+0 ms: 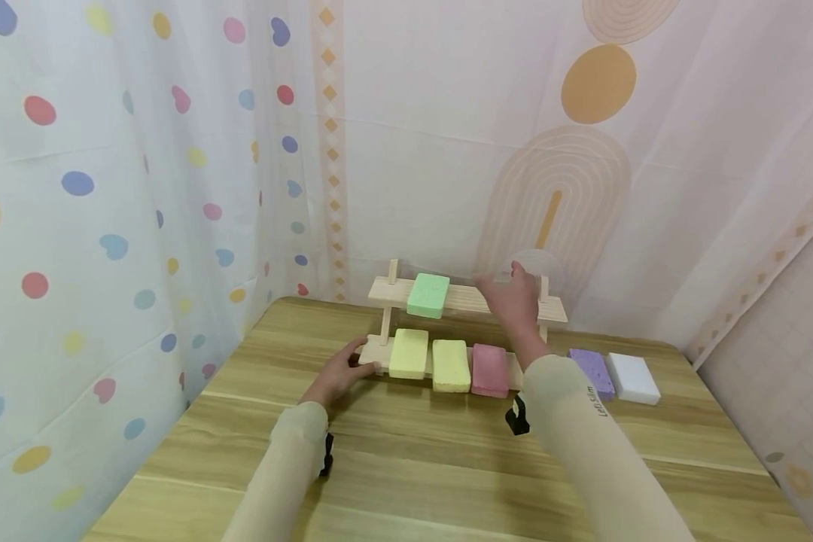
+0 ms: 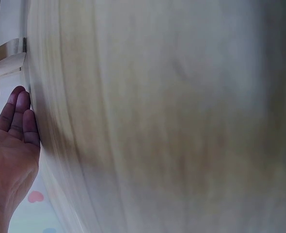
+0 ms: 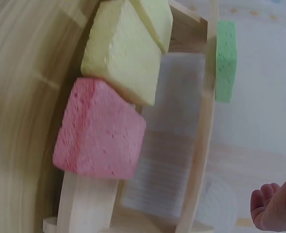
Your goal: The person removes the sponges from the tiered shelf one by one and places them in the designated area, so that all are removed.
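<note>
A two-tier wooden rack [image 1: 467, 297] stands on the table. My left hand [image 1: 339, 372] holds the left end of its lower shelf, thumb in front and fingers behind; other fingers [image 2: 18, 111] look fairly straight in the left wrist view. Over the right part of the upper shelf is my right hand [image 1: 515, 299], thumb and fingers apart with nothing between them. On the upper shelf lies a green sponge [image 1: 428, 294]. Along the lower shelf are a yellow sponge [image 1: 409, 354], a second yellow sponge [image 1: 451, 366] and a pink sponge [image 1: 490, 370].
Right of the rack, a purple sponge [image 1: 592, 373] and a white sponge [image 1: 633, 378] lie side by side on the wooden table [image 1: 406, 467]. My right forearm passes close to the purple one. Patterned curtains [image 1: 413, 150] hang behind the table and on both sides.
</note>
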### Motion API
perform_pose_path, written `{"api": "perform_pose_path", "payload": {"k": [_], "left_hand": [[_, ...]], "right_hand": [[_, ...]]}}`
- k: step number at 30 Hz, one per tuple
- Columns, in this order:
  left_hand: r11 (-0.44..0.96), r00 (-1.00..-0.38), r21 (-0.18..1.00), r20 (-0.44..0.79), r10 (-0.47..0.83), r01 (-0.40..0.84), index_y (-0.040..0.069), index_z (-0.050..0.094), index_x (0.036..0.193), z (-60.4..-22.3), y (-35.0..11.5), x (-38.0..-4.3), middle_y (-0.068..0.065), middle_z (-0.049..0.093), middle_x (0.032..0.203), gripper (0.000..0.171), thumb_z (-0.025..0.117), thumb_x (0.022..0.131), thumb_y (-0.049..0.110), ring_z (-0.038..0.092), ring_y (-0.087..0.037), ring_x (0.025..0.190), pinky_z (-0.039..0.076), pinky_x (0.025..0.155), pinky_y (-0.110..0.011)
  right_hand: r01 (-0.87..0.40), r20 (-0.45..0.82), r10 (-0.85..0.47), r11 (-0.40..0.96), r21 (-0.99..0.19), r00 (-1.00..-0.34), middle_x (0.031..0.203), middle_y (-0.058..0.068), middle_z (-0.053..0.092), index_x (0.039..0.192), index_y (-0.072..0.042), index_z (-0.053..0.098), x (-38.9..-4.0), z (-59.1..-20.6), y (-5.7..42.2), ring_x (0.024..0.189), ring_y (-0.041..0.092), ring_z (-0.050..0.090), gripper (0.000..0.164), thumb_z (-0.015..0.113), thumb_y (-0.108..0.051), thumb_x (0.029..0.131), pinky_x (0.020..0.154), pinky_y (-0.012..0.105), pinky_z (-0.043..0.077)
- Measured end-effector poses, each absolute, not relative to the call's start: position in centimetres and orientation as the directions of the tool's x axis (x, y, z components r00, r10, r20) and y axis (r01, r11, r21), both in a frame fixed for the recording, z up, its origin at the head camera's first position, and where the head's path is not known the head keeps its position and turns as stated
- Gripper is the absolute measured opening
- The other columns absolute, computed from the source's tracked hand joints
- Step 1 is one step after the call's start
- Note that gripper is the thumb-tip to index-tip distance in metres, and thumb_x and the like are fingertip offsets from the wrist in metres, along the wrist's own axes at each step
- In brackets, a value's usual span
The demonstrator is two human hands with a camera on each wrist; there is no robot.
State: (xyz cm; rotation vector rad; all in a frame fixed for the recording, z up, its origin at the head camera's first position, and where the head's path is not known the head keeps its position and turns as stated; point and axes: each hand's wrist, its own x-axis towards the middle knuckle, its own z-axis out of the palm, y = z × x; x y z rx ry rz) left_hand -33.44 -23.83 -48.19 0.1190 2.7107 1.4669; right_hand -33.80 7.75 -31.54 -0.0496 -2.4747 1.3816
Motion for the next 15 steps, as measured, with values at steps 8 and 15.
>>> {"api": "perform_pose_path", "payload": {"k": [8, 15], "left_hand": [[0.534, -0.996, 0.845, -0.02, 0.083, 0.027, 0.018, 0.033, 0.156, -47.9, -23.6, -33.2, -0.022, 0.05, 0.138, 0.075, 0.069, 0.094, 0.041, 0.048, -0.035, 0.125, 0.038, 0.104, -0.053], [0.533, -0.996, 0.846, -0.018, 0.085, 0.03, 0.018, 0.033, 0.156, -48.2, -23.6, -33.4, -0.021, 0.05, 0.138, 0.075, 0.069, 0.094, 0.041, 0.048, -0.034, 0.126, 0.038, 0.105, -0.053]], "right_hand": [[-0.128, 0.239, 0.152, 0.522, -0.844, -0.959, 0.154, 0.021, 0.031, 0.156, -0.005, 0.026, -33.3, -32.6, 4.9, 0.141, 0.037, 0.029, 0.094, 0.067, -0.056, 0.088, 0.111, 0.05, 0.031], [-0.1, 0.232, 0.191, 0.526, -0.845, -0.954, 0.153, 0.02, 0.032, 0.155, -0.005, 0.027, -33.2, -33.6, 2.4, 0.139, 0.04, 0.029, 0.094, 0.069, -0.054, 0.087, 0.109, 0.054, 0.031]]}}
